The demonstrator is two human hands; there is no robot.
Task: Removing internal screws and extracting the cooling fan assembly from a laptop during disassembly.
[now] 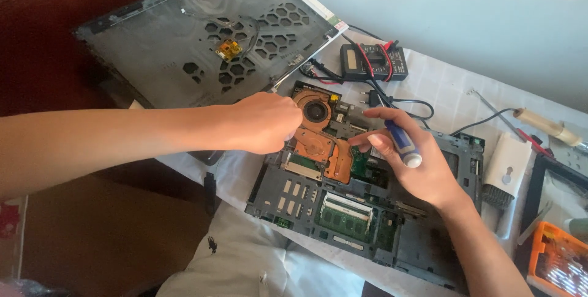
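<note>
- Copper-coloured heatsink and fan assembly (318,135) sits in the opened laptop base (361,211), and that is where both hands are working.
- Left hand (263,122) is curled into a loose fist right at the fan's left edge; the fingers are tucked under, so I cannot tell whether they pinch anything.
- Right hand (407,162) is closed around a blue-and-white screwdriver (402,144), handle lying across the palm, fingertips reaching onto the board just right of the heatsink.
- Progress, judging by how things lie: the chassis is already stripped open, with the fan, the copper pipe, the green memory module (348,211) and the bare frame all exposed.
- Grey lid panel (202,33) with its honeycomb cut-outs and a small yellow part lies flipped open beyond the base.
- Heatsink assembly looks seated in place, so it has not come out of the base yet.
- Holders: the base's memory bay holds its green stick; other bays in the frame look bare.
- Around the white cloth (245,168): a black multimeter (373,61) with red and black leads behind, a white brush (505,174) at right, a soldering iron (545,125) beyond it, and an orange case (557,260) at the corner, contents unclear.
</note>
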